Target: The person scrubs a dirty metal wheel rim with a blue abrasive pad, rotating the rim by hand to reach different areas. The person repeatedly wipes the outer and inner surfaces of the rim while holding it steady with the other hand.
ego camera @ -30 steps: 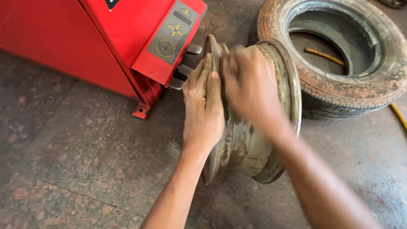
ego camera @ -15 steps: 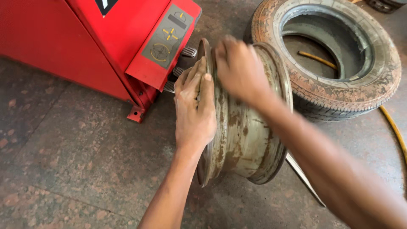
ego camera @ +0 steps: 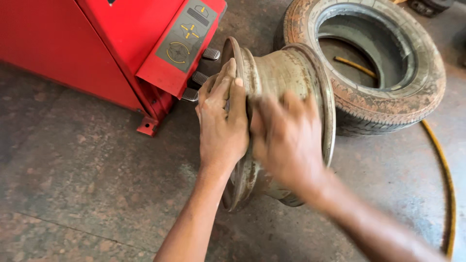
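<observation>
Head view. Item: bare, dull grey steel wheel rim (ego camera: 286,87), upright on edge on the stained concrete floor (ego camera: 82,194), beside the red tyre machine (ego camera: 111,43). My left hand (ego camera: 223,126) lies flat, fingers extended, against its near flange. My right hand (ego camera: 289,140) is blurred; grip unreadable. I judge it heavy, rigid, roll-prone; hold by the flanges.

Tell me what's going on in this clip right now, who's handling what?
A person is handling a bare steel wheel rim that stands on edge on the concrete floor. The left hand lies flat against the rim's near flange, steadying it. The right hand is motion-blurred over the rim's barrel. A red machine with foot pedals stands just behind the rim, and a worn tyre lies flat beyond it, beside a yellow hose.
</observation>
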